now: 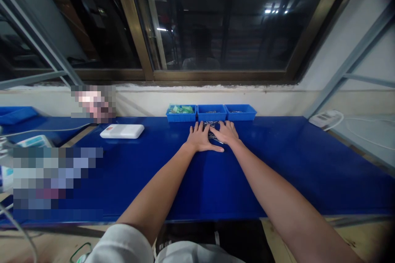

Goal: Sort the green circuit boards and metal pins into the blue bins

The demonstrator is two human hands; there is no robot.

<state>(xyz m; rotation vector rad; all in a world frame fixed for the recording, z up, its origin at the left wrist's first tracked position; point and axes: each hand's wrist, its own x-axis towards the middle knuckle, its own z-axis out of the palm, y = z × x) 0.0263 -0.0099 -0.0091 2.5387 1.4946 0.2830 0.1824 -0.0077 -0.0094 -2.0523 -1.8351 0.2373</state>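
Both arms reach forward over the blue tabletop [203, 185]. My left hand [200, 137] lies open with its fingers spread, palm down, and my right hand [227, 132] is open just beside it. Between and under them is a loose pile of thin shiny metal pieces, like screws or nails [212, 134], partly covered by the fingers. Right behind the hands stand three blue bins in a row. Small green-and-clear packets fill the left bin [181, 118]; small metal pieces lie in the middle bin [211, 117] and the right bin [241, 116].
A white power bank-like box [122, 131] lies on the table to the left. Farther left are a scale-like device [33, 141], cables and another blue tray [17, 115]. A power strip [325, 119] with a white cable sits at the right edge. The wall and window rise behind.
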